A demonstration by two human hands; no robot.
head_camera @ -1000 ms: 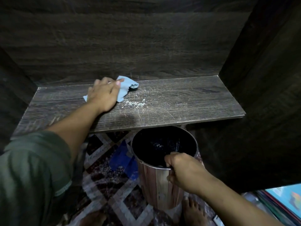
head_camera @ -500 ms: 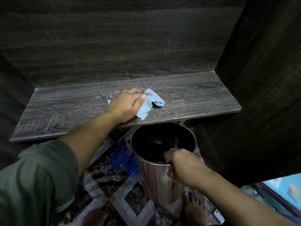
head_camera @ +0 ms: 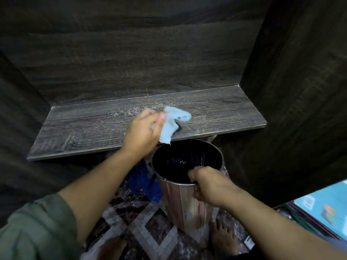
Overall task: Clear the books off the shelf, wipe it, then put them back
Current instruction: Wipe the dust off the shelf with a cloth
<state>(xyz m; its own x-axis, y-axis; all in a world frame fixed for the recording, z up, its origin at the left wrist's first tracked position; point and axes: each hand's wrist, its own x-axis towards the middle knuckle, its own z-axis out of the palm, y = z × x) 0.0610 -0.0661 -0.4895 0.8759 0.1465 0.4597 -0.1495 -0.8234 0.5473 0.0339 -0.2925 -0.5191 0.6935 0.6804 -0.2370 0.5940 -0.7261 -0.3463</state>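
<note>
Cloth (head_camera: 171, 124), soft and light, is crumpling in the gripping left hand (head_camera: 142, 132) at the shelf (head_camera: 90, 128) edge, while the right hand (head_camera: 206, 186) is clasping the bin (head_camera: 187, 203) rim.

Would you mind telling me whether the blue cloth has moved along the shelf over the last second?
Yes. The blue cloth has travelled rightward along the shelf and toward its front edge, now overhanging the bin.

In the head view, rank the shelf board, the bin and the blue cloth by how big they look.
1. shelf board, widest thing in frame.
2. bin, held at its rim by the right hand; nearer the camera, so it may look bigger than it is.
3. blue cloth, bunched in the left hand.
</note>
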